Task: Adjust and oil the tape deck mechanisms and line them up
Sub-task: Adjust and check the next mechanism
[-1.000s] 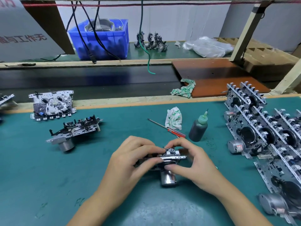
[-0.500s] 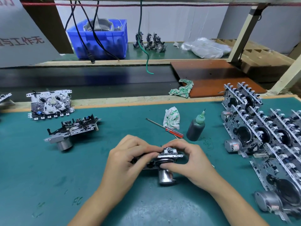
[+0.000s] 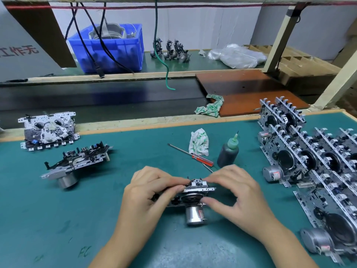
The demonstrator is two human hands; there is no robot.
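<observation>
Both forearms enter from 6 o'clock. The left hand (image 3: 146, 192) and right hand (image 3: 237, 192), fingers curled, each keep a grip grasping the tape deck mechanism (image 3: 190, 198) at centre, just above the green surface (image 3: 58, 219). The oil bottle (image 3: 228, 153) stands at 1 o'clock.

A green table (image 3: 58, 219) fills the bottom of the frame. Behind it runs a dark belt (image 3: 96, 97). A white wall (image 3: 202, 26) stands at the top, with a pale wooden post (image 3: 280, 37) at the upper right.
</observation>
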